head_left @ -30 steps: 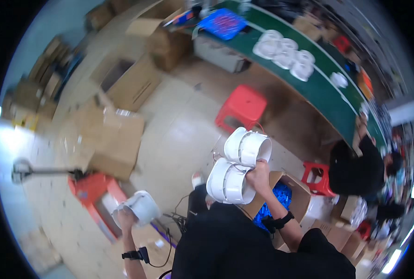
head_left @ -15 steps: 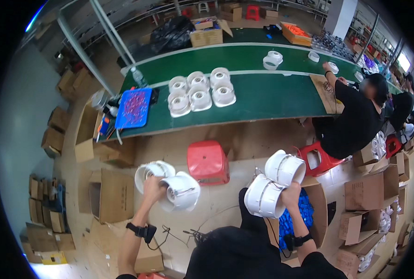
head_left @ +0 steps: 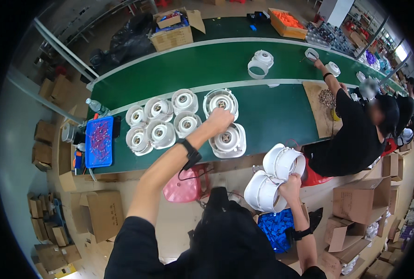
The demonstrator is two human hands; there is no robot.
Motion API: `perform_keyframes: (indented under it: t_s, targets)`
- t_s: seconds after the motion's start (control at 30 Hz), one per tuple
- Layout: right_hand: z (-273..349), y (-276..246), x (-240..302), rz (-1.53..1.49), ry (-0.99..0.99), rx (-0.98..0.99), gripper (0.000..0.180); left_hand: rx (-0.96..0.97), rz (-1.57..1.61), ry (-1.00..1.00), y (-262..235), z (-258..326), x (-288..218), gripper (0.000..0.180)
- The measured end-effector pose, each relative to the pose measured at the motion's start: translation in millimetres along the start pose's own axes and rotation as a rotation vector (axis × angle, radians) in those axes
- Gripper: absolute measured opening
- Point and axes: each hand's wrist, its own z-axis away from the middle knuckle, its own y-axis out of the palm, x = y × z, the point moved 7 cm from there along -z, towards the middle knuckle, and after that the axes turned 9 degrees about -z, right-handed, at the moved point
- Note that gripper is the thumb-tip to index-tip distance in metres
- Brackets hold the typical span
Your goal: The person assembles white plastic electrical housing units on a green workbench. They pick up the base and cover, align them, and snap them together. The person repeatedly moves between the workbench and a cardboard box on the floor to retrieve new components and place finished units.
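Note:
On the green workbench my left hand [head_left: 221, 120] is closed at the meeting rims of two white round plastic housings: a far housing [head_left: 215, 99] and a near housing [head_left: 235, 148]. Both rest on the surface with their round centres facing up. Just left of them stand several similar white housings [head_left: 159, 133] in two rows. Off the bench's front edge, my right hand [head_left: 290, 188] grips two more, an upper housing [head_left: 277, 160] and a lower housing [head_left: 261, 191], pressed together side by side and tilted. The fingertips of both hands are partly hidden by the housings.
A blue tray [head_left: 105, 158] of small pinkish parts lies at the bench's left end beside a clear bottle [head_left: 97, 107]. A red stool [head_left: 181, 186] stands under the front edge. To the right a co-worker [head_left: 358, 125] reaches over the belt. Below my right hand is a carton of blue parts [head_left: 276, 228].
My left hand has carried its two housings forward and right onto the bench, beside the others. The right hand still holds its pair at nearly the same spot. The view has shifted closer to the bench.

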Motion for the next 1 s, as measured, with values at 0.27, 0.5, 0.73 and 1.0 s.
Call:
perform_keyframes:
  t_s: [0.27,0.5,0.73,1.0]
  targets:
    - [-170,69,-30,0.16,-0.099,0.221,0.012,0.18,-0.022,0.042,103,-100,94,0.006]
    - [-297,173,-28,0.195,-0.216,0.418,0.016,0.287,0.122,0.02,153,-77,123,0.015]
    - [-369,253,-18,0.338,-0.348,0.675,0.016,0.371,0.316,-0.126,107,-60,137,0.04]
    - [-387,216,5,-0.176,-0.388,0.657,0.038,0.096,0.585,-0.367,43,-69,112,0.035]
